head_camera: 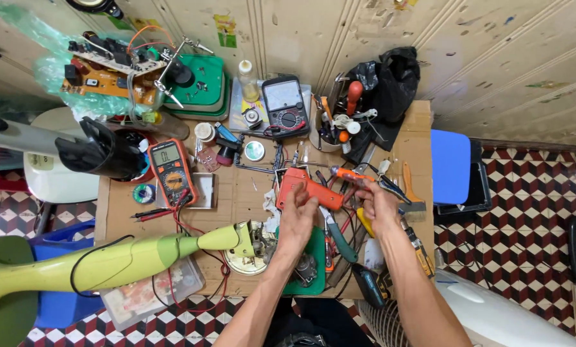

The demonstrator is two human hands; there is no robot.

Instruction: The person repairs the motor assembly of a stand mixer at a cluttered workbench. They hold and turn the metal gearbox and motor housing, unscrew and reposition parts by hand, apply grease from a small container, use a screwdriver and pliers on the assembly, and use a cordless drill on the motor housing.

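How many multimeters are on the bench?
2: an orange digital multimeter at the left, and a grey analog multimeter at the back by the wall. Clutter may hide others.

Bright, even daylight fills the scene with only soft, short shadows under the clutter on the worktop (249,193), focus stays sharp at centre, and wide-angle distortion bends the wall boards and floor tiles toward three and nine o'clock.

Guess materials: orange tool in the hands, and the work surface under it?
Orange tool: looks like moulded plastic, uniform colour, slight sheen; held by left hand and right hand. Work surface: likely cardboard sheet, matte brown, creased, with a raw edge.
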